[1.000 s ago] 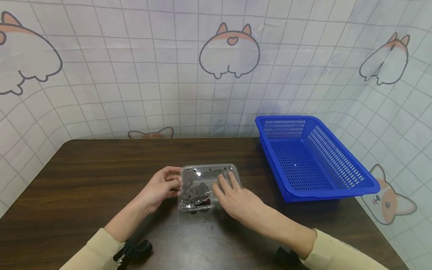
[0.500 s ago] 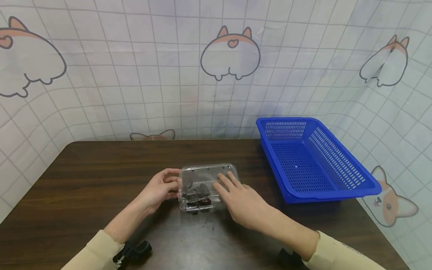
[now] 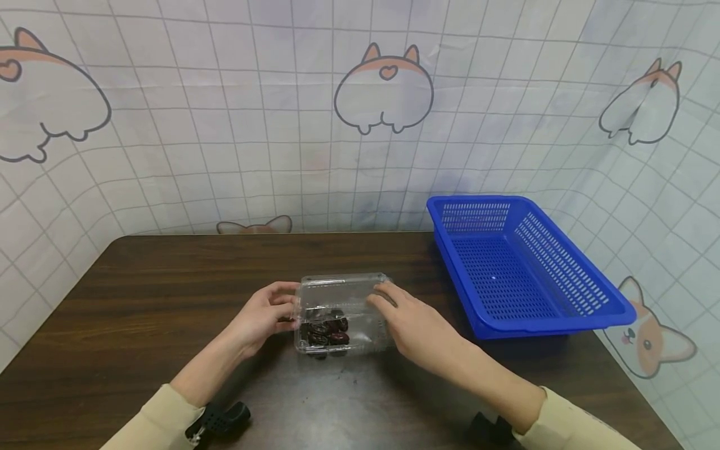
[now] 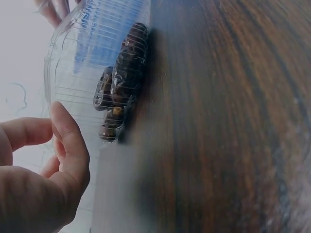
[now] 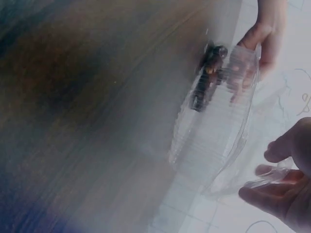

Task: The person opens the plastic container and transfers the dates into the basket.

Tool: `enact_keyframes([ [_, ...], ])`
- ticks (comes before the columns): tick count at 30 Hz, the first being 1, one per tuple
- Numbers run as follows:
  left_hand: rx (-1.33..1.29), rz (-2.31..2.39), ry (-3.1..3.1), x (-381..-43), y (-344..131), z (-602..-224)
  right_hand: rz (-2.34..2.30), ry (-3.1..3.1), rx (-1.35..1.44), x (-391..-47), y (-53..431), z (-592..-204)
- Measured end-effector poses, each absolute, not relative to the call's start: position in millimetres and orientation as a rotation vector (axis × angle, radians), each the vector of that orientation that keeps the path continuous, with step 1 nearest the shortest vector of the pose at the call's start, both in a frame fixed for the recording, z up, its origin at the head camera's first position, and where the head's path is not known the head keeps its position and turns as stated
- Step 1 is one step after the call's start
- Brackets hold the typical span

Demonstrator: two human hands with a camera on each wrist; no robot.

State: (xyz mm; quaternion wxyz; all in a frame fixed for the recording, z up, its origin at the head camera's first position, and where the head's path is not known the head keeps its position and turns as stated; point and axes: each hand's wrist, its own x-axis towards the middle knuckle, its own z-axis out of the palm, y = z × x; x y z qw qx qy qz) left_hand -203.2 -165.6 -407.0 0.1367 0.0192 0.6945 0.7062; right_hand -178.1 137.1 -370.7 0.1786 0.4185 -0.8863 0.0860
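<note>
A clear plastic clamshell box (image 3: 360, 328) sits mid-table with several dark, wrinkled dates (image 3: 336, 325) gathered at its left end. At its left side, my left hand (image 3: 264, 319) holds the rim between thumb and fingers; the left wrist view shows the fingertips (image 4: 59, 112) right at that edge. My right hand (image 3: 413, 322) is at the box's far right corner, fingers bent. Between its thumb and fingers, in the right wrist view, it pinches the edge of the thin clear lid (image 5: 269, 178). The lid stands apart from the tray part of the box there.
A blue perforated plastic basket (image 3: 458, 275) stands right of the box, near the table's right edge. The dark wood table (image 3: 180, 275) ends at a white gridded cloth (image 3: 236, 150) printed with cartoon dogs. Both wrists wear black camera mounts (image 3: 225, 419).
My right hand's fingers went from lying spread on the lid to gripping its right edge, and the hand shifted slightly right. The dates show more clearly. My left hand stays at the left rim.
</note>
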Motion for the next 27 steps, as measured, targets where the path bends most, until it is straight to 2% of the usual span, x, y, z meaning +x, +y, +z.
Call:
enact_keyframes([
  [13,0.072,2.047,1.989,-205.2,-168.6,-407.7,0.512,-2.385,1.026,-190.3,141.5,-367.8],
  [27,0.065,2.044,1.981,-205.5,-168.4,-409.1,0.728,-2.277,1.018,-203.0,140.6,-369.3],
])
